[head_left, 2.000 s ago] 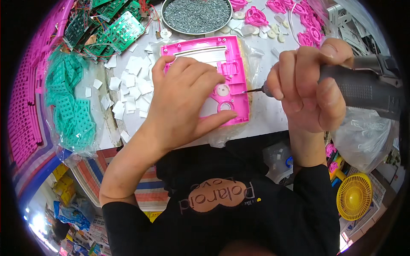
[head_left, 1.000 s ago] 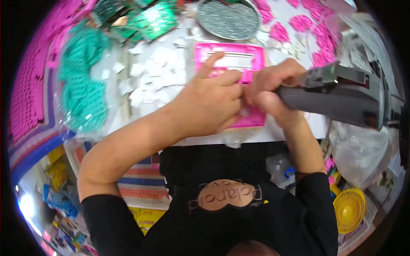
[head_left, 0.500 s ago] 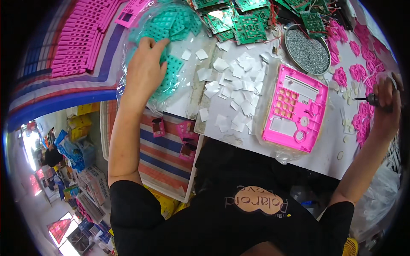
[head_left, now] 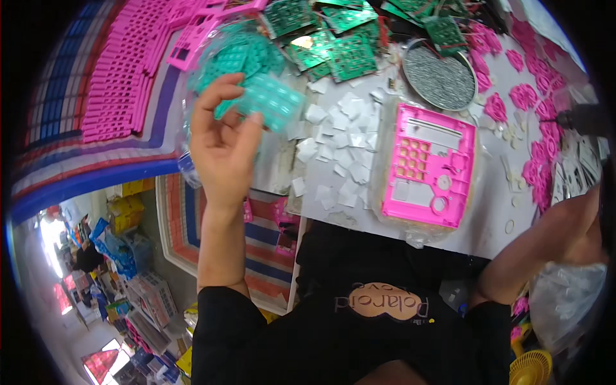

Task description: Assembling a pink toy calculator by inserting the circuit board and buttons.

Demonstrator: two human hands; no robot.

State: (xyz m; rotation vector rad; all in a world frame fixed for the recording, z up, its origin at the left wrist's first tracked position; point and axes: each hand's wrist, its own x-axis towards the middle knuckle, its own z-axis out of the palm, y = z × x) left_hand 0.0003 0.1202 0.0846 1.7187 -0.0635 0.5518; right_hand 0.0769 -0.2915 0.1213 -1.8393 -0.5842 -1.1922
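Observation:
My left hand [head_left: 226, 144] is raised at the left of the table, its thumb and fingers pinching a translucent teal rubber keypad [head_left: 273, 102]. Behind it, more teal keypads [head_left: 240, 54] lie heaped in a clear plastic bag. A pink plastic housing [head_left: 428, 167] with square key holes rests face down on a padded, plastic-wrapped block at the table's middle. My right forearm [head_left: 545, 247] runs off the dark right rim, and the hand on it is out of sight. Near that rim shows a dark screwdriver [head_left: 564, 120], its tip pointing left.
White square pieces [head_left: 350, 138] lie scattered left of the housing. A round metal dish of small screws [head_left: 441, 76] stands behind it, beside green circuit boards [head_left: 351, 54]. Coiled pink cords [head_left: 523, 96] cover the right side. Pink housings [head_left: 122, 77] are stacked far left.
My left hand has lifted a keypad out of the bag and turned, coming toward me. My right hand has left the screwdriver's spot and passed out past the right rim.

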